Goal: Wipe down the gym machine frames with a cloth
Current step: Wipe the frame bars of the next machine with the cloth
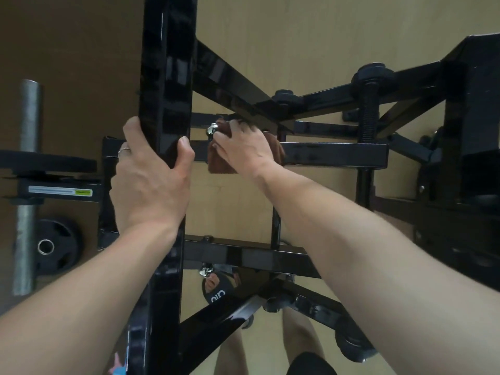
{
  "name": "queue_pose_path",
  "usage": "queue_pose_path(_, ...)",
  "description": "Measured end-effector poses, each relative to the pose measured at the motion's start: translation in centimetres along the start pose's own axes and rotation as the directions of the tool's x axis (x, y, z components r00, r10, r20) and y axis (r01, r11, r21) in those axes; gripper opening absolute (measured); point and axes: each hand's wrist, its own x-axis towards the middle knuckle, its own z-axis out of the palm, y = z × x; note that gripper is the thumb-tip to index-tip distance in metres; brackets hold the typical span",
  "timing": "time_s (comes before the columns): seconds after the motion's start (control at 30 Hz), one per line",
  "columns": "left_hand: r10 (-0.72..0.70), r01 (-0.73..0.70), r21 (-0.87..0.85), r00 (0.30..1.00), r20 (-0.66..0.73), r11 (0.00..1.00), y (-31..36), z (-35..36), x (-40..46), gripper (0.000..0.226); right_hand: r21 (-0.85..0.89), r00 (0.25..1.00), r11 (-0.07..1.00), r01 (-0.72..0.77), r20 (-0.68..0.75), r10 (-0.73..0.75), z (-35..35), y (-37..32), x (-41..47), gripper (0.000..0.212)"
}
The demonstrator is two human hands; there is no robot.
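Observation:
A glossy black gym machine frame fills the view from above. My left hand (151, 180) grips its thick upright post (166, 77), thumb on the right face and fingers wrapped round the left. My right hand (243, 147) holds a brown cloth (277, 147) bunched under the palm and presses it on a horizontal black crossbar (335, 155), just right of the post and next to a chrome bolt (211, 129). Most of the cloth is hidden beneath the hand.
A grey barbell sleeve (29, 163) with a black weight plate (48, 162) sits at the left, another plate (55, 246) lies on the wooden floor (284, 41). More black bars (243, 257) and a threaded knob (370, 77) cross the middle and right. My legs show at the bottom.

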Motion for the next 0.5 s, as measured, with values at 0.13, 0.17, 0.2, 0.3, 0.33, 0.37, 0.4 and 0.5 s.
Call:
queue_pose_path(0.13,-0.010,0.010,-0.019,1.000,0.008,1.000,-0.1,-0.1,0.0,0.062,0.050,0.999,0.999,0.005,-0.033,-0.003,-1.4,3.3,-2.7,0.036)
queue_pose_path(0.17,-0.012,0.013,-0.027,1.000,0.011,1.000,0.0,-0.1,-0.1,0.062,0.045,0.999,0.999,-0.028,-0.042,0.030,-2.1,5.1,-4.2,0.037)
queue_pose_path(0.2,-0.015,0.015,-0.031,1.000,0.013,0.999,0.1,-0.2,-0.2,0.062,0.038,0.995,0.996,-0.076,-0.056,0.078,-2.8,7.2,-5.9,0.037)
queue_pose_path(0.3,-0.018,0.019,-0.035,1.000,0.021,0.999,0.3,-0.4,-0.3,0.062,-0.029,0.975,0.981,-0.193,-0.119,0.188,-4.0,13.8,-11.8,0.039)
queue_pose_path(0.33,-0.016,0.017,-0.037,1.000,0.023,0.999,0.3,-0.4,-0.2,0.062,-0.061,0.970,0.973,-0.221,-0.122,0.212,-4.2,15.0,-13.2,0.040)
queue_pose_path(0.37,-0.013,0.014,-0.039,1.000,0.023,0.999,0.3,-0.4,-0.2,0.062,-0.089,0.962,0.964,-0.252,-0.126,0.240,-4.1,15.7,-14.0,0.041)
queue_pose_path(0.4,-0.010,0.011,-0.040,1.000,0.022,0.999,0.3,-0.4,-0.2,0.061,-0.111,0.953,0.952,-0.286,-0.139,0.270,-3.8,15.7,-14.1,0.041)
queue_pose_path(0.5,-0.003,0.004,-0.042,1.000,0.015,0.999,0.1,-0.4,-0.1,0.062,-0.141,0.925,0.922,-0.362,-0.174,0.337,-3.2,14.3,-13.0,0.037)
